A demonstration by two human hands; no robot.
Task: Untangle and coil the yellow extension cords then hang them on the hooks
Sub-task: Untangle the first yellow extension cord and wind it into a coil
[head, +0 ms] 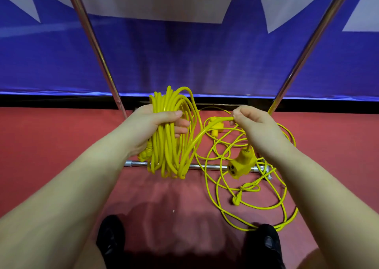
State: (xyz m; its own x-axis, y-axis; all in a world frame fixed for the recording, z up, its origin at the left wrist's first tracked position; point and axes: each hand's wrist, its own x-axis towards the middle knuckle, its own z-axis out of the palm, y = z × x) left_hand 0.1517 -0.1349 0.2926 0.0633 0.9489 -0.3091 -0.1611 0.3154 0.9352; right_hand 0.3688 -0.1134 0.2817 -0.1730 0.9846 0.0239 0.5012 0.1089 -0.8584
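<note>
Currently the left hand is gripping a thick coiled extension cord at centre frame, fingers and thumb wrapped round the gathered loops so they are hanging together instead of spilling. The right hand, just right of centre, is pinching the free run of that same cord between thumb and fingertips, probably guiding the last length onto the coil; its three-outlet socket end is dangling below the wrist. A thinner yellow cord is lying in loose tangled loops on the red floor at lower right, partly over the chrome base bar of a metal rack, with one loop reaching a black shoe. No hooks are showing, and no container is in view. Judging by this, one cord is nearly coiled and the other is waiting untouched.
</note>
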